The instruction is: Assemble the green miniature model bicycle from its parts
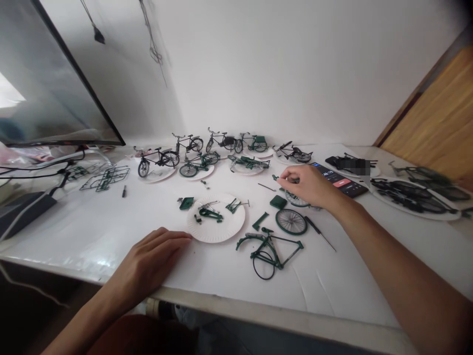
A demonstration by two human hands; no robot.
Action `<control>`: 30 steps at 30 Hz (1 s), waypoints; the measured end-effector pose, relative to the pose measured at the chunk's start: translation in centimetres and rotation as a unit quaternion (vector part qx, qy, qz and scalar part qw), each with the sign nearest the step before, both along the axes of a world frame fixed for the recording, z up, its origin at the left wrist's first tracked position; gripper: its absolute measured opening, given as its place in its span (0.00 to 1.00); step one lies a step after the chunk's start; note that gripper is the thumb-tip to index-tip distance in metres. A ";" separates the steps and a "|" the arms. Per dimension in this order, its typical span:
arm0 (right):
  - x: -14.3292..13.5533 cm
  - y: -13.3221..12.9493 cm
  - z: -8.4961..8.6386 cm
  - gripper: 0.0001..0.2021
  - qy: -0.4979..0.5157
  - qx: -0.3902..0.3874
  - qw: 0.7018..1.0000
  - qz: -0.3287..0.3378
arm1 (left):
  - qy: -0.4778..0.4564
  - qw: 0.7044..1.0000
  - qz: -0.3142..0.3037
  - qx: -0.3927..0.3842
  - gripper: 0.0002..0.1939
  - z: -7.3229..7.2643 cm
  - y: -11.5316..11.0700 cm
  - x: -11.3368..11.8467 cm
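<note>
While the right hand [280, 179] pinches one small green part [275, 177] in a narrow grip between thumb and forefinger, beyond and to the right of the front paper plate [218, 235], its palm faces down and its forearm slants in from the lower right. Under that hand lies one partly covered wheel [295, 199]; one uncovered wheel [291, 222] lies nearer the plate, to its right. Also right of the plate are one green box [278, 201], one angled green piece [260, 221], one screwdriver [320, 233] and, farther off, one phone [342, 180]. One thin rod [266, 187] lies beyond the plate, to its right. To the plate's front right lies one green bicycle frame [284, 251], with one black ring [263, 266] overlapping its lower end.

The left hand [162, 254] holds nothing visible; it rests palm down, fingers extended and close together, tips at the plate's near left rim. Several green and silvery parts [210, 213] lie on the plate. Beyond it, four model bicycles [158, 159] stand upright, three black and one green, with two green ones [248, 163] in front of them.
</note>
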State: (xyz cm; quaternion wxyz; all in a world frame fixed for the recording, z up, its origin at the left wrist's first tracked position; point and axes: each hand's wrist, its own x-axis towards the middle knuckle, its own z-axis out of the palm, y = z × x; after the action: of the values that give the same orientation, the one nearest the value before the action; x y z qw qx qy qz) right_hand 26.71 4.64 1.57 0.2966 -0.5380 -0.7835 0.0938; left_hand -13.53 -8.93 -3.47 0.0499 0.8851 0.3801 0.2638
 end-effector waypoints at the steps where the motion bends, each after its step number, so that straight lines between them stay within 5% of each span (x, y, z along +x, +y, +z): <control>1: 0.0 0.0 0.0 0.11 -0.006 -0.001 1.000 0.000 | 0.000 1.000 -0.003 -0.001 0.19 0.0 0.0 0.0; 19: 0.4 1.0 -1.0 0.12 -0.053 -0.028 0.998 -0.008 | 0.052 0.998 0.008 -0.016 0.23 1.4 0.0 0.7; 26: 0.3 0.9 -1.1 0.12 -0.048 -0.025 0.999 -0.003 | 0.082 0.994 0.058 -0.034 0.25 2.1 2.1 2.6; 30: 2.0 1.2 -0.2 0.14 -0.039 -0.007 0.998 -0.055 | 0.092 0.995 0.043 -0.002 0.23 1.6 3.3 3.5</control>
State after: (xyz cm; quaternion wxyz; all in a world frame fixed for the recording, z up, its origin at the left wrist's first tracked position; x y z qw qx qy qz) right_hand 28.75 5.81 1.39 0.2668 -0.5853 -0.7631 0.0624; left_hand -10.01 -5.67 -1.87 0.0049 0.8886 0.4209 0.1823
